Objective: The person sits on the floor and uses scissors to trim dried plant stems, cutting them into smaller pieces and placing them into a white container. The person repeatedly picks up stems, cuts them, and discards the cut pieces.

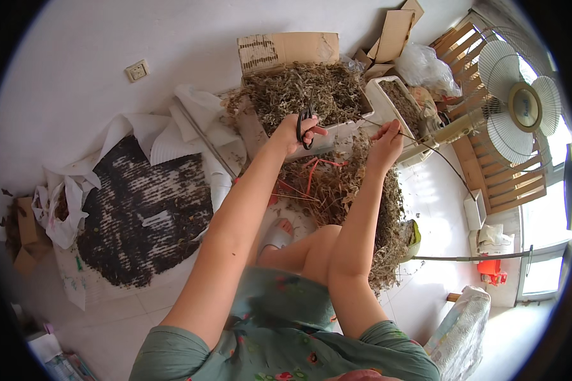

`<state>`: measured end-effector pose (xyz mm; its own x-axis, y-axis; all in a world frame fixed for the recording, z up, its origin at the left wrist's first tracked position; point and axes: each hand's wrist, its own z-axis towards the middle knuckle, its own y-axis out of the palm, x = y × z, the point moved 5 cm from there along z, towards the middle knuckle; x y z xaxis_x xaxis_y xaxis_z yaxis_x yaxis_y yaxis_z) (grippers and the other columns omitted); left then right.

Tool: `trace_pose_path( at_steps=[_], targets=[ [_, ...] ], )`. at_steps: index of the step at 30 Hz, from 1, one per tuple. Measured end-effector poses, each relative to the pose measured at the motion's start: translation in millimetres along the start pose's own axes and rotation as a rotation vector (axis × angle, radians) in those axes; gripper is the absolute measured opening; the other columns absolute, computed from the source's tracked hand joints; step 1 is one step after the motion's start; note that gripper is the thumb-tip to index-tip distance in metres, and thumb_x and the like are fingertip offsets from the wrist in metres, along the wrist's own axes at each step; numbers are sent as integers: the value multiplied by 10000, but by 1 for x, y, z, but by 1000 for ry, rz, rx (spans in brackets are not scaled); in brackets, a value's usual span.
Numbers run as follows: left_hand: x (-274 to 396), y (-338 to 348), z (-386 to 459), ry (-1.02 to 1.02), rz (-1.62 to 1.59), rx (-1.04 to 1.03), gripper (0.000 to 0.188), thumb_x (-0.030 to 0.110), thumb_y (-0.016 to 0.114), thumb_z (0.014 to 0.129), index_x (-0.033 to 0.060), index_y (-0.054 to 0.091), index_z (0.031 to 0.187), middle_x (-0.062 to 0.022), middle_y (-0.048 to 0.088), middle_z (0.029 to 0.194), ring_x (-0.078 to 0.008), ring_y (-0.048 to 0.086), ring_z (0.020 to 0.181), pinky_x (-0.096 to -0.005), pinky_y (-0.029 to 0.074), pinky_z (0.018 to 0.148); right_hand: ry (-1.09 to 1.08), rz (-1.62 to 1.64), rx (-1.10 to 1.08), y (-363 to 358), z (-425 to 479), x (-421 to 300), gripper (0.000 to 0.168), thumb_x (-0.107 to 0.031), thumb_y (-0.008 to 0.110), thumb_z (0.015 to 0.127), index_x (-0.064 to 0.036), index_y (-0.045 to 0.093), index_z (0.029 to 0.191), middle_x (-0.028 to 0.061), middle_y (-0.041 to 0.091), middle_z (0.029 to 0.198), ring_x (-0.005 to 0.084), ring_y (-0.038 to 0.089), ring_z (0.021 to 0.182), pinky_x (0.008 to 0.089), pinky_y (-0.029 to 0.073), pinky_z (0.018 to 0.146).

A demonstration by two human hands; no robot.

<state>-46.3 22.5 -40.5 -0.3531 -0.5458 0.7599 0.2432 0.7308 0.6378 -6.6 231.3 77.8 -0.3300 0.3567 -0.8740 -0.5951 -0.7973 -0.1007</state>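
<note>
My left hand has its fingers through the black handles of a pair of scissors. The blades point away from me, over a heap of dried plants in an open container. Whether the blades are apart is hard to tell. Pinched in my right hand is a long thin dark stem; one end reaches toward the container and the other curves out to the right. Below both hands, a pile of dry stalks and leaves lies on the floor, with a red-orange strip across it.
An electric fan stands at right, before wooden slats. A white trough of soil sits beside the container. Dark crumbly material covers a sheet at left. A green long-handled scoop rests right of the pile.
</note>
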Motion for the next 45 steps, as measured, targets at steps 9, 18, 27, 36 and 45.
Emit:
trace_pose_path(
  at_steps=[9,18,27,36,45],
  targets=[
    [-4,23,-12,-167,88,-18,214,122,699,830,5,538,909,-190,661,977,-277,674,952,-385,568,805,122,128,82,-5,0,6,420,-356,382,1043,-60,471,758,10,451,623,106,453,525,267,387,490],
    [1,27,-13,-64,151,-24,221,216,658,890,23,553,917,-192,681,901,-141,615,684,-286,517,598,91,73,-78,14,-4,9,415,-346,418,1033,-23,542,804,19,501,603,111,487,516,266,414,498],
    [-4,35,-19,-166,115,-27,319,233,625,916,-12,506,1082,-230,663,1032,-244,660,893,-368,572,737,142,173,-4,12,-2,15,365,-275,436,1031,-3,575,832,41,569,717,110,560,614,259,489,530],
    [1,37,-28,-239,-1,-72,256,81,716,797,80,460,805,-154,641,981,-268,675,957,-365,582,759,143,139,-154,25,-5,17,395,-311,422,1033,-10,577,830,35,573,677,117,568,591,261,494,528],
    [4,30,-21,-107,144,-33,175,136,640,874,36,503,916,-203,677,947,-246,683,853,-335,572,705,232,172,-289,41,-11,23,360,-317,447,1026,-22,585,873,11,542,675,82,504,548,230,432,493]
  ],
)
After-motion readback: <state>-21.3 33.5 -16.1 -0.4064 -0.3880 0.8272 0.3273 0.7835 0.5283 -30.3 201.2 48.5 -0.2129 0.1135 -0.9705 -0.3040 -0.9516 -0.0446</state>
